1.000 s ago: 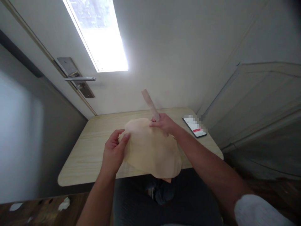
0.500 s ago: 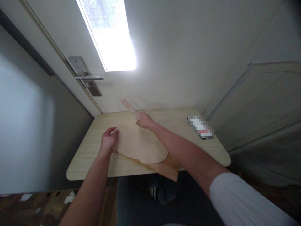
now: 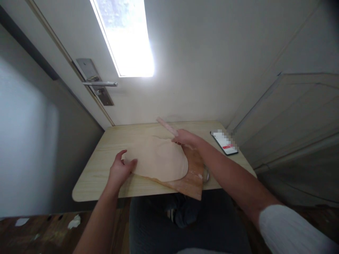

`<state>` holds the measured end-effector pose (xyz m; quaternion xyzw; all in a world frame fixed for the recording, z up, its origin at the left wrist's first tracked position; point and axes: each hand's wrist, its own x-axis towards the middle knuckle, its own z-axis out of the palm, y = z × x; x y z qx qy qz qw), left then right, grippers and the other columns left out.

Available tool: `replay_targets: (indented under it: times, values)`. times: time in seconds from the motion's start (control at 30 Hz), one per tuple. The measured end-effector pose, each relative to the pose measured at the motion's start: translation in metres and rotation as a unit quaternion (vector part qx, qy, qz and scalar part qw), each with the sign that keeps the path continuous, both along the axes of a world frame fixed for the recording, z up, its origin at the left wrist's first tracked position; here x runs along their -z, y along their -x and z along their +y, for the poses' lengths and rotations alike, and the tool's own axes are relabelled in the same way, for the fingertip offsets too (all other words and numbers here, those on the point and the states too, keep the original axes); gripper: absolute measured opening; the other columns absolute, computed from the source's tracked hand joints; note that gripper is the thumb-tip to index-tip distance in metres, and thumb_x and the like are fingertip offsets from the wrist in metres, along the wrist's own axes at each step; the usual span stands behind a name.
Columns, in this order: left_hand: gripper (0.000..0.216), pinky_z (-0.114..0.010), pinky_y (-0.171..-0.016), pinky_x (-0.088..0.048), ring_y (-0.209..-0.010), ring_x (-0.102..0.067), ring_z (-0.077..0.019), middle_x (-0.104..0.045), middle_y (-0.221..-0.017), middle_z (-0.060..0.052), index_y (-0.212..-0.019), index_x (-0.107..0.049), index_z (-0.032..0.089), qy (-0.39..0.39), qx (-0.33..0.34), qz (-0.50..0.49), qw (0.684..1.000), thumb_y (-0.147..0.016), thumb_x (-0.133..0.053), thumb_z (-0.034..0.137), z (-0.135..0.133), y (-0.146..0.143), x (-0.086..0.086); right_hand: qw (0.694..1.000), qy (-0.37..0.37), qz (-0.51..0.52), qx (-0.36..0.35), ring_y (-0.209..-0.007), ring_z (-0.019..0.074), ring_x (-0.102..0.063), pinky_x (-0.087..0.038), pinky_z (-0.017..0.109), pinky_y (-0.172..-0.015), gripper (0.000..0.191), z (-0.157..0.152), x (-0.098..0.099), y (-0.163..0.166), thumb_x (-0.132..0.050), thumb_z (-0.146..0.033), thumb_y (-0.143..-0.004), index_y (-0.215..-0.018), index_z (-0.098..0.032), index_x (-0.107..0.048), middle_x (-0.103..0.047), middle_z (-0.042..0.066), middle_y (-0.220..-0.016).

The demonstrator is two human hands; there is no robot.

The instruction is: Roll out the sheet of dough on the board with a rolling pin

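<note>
A thin round sheet of pale dough (image 3: 159, 158) lies flat, partly on a brown wooden board (image 3: 192, 176) and partly on the light wooden table (image 3: 106, 165). My left hand (image 3: 119, 170) pinches the sheet's left edge between thumb and fingers. At the sheet's far right edge my right hand (image 3: 185, 137) is closed around a wooden rolling pin (image 3: 166, 127), which points away toward the wall.
A phone (image 3: 224, 142) with a lit screen lies at the table's far right. A door with a metal lever handle (image 3: 99, 84) stands behind the table. The board overhangs the table's near edge above my lap. Paper scraps (image 3: 74, 221) lie on the floor at left.
The dough was held up off the table a second ago; now it lies spread flat over the board. The rolling pin has come down toward the table's far side and moved right.
</note>
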<state>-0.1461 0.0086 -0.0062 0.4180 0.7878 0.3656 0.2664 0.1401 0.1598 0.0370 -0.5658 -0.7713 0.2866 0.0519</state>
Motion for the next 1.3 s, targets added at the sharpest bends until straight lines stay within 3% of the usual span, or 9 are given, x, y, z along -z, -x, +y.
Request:
replay_targets:
  times: [0.1, 0.27, 0.43, 0.57, 0.67, 0.77, 0.9, 1.13, 1.3]
  values:
    - [0.080, -0.033, -0.065, -0.051, -0.061, -0.061, -0.0192, -0.061, -0.072, 0.001, -0.143, -0.049, 0.022, 0.011, 0.032, 0.049, 0.998, -0.070, -0.071, 0.044, -0.014, -0.009, -0.008, 1.000, -0.024, -0.003, 0.007, -0.090, 0.0213, -0.068, -0.047, 0.025, -0.072, 0.027, -0.023, 0.006, -0.018, -0.076, -0.026, -0.077, -0.101, -0.014, -0.069, -0.073, 0.010, -0.104]
    - [0.065, -0.033, -0.068, -0.050, -0.061, -0.059, -0.0194, -0.055, -0.062, 0.004, -0.138, -0.058, 0.025, 0.008, 0.057, 0.103, 0.993, -0.077, -0.061, 0.049, -0.041, -0.035, -0.013, 0.992, -0.090, -0.062, 0.067, -0.092, 0.0238, -0.068, -0.043, 0.027, -0.069, 0.027, -0.058, 0.011, -0.031, -0.063, -0.030, -0.086, -0.109, -0.016, -0.062, -0.072, 0.012, -0.105]
    - [0.048, -0.037, -0.073, -0.052, -0.068, -0.060, -0.0207, -0.062, -0.075, -0.003, -0.114, -0.073, 0.021, -0.041, 0.098, 0.113, 0.988, -0.086, -0.052, 0.053, -0.075, -0.063, 0.004, 0.977, -0.117, -0.117, 0.137, -0.088, 0.0258, -0.067, -0.038, 0.030, -0.064, 0.027, -0.110, 0.008, -0.069, -0.051, -0.041, -0.095, -0.111, -0.020, -0.058, -0.071, 0.011, -0.099]
    - [0.050, -0.046, -0.085, -0.052, -0.086, -0.060, -0.0273, -0.063, -0.083, -0.008, -0.122, -0.070, 0.021, -0.100, 0.121, 0.202, 0.967, -0.090, -0.051, 0.055, -0.105, -0.085, 0.019, 0.964, -0.100, -0.162, 0.186, -0.084, 0.0254, -0.066, -0.037, 0.031, -0.063, 0.025, -0.158, 0.020, -0.103, -0.047, -0.043, -0.098, -0.102, -0.020, -0.057, -0.068, 0.010, -0.094]
    - [0.054, -0.051, -0.090, -0.050, -0.098, -0.059, -0.0314, -0.063, -0.094, -0.011, -0.135, -0.062, 0.021, -0.111, 0.139, 0.251, 0.951, -0.092, -0.053, 0.051, -0.128, -0.102, 0.027, 0.953, -0.143, -0.171, 0.204, -0.089, 0.0244, -0.064, -0.040, 0.032, -0.068, 0.025, -0.170, 0.033, -0.112, -0.046, -0.041, -0.099, -0.099, -0.019, -0.056, -0.064, 0.012, -0.104]
    - [0.060, -0.058, -0.099, -0.046, -0.120, -0.053, -0.0373, -0.061, -0.111, -0.015, -0.146, -0.050, 0.024, -0.106, 0.164, 0.278, 0.940, -0.091, -0.057, 0.046, -0.147, -0.120, 0.032, 0.948, -0.193, -0.160, 0.197, -0.099, 0.0259, -0.060, -0.043, 0.034, -0.080, 0.021, -0.153, 0.041, -0.104, -0.052, -0.038, -0.096, -0.101, -0.018, -0.057, -0.062, 0.013, -0.107]
    - [0.067, -0.062, -0.111, -0.037, -0.143, -0.034, -0.0379, -0.049, -0.141, -0.016, -0.154, -0.036, 0.027, -0.101, 0.197, 0.246, 0.944, -0.092, -0.058, 0.040, -0.160, -0.146, 0.035, 0.943, -0.222, -0.156, 0.192, -0.104, 0.0276, -0.057, -0.043, 0.036, -0.088, 0.021, -0.105, 0.041, -0.087, -0.053, -0.031, -0.093, -0.107, -0.016, -0.058, -0.062, 0.014, -0.110]
    - [0.073, -0.058, -0.117, -0.032, -0.151, -0.022, -0.0341, -0.034, -0.159, -0.015, -0.158, -0.026, 0.024, -0.081, 0.256, 0.149, 0.952, -0.092, -0.056, 0.034, -0.167, -0.194, 0.039, 0.960, -0.215, -0.150, 0.100, -0.111, 0.0257, -0.057, -0.044, 0.033, -0.092, 0.028, -0.020, 0.028, -0.067, -0.056, -0.026, -0.091, -0.116, -0.014, -0.058, -0.061, 0.014, -0.121]
    - [0.072, -0.059, -0.119, -0.029, -0.151, -0.021, -0.0338, -0.032, -0.161, -0.014, -0.157, -0.029, 0.023, -0.040, 0.354, 0.082, 0.931, -0.090, -0.055, 0.030, -0.169, -0.217, 0.039, 0.960, -0.224, -0.144, 0.084, -0.114, 0.0260, -0.057, -0.043, 0.033, -0.092, 0.024, 0.002, 0.013, -0.060, -0.054, -0.027, -0.093, -0.113, -0.015, -0.059, -0.063, 0.014, -0.121]
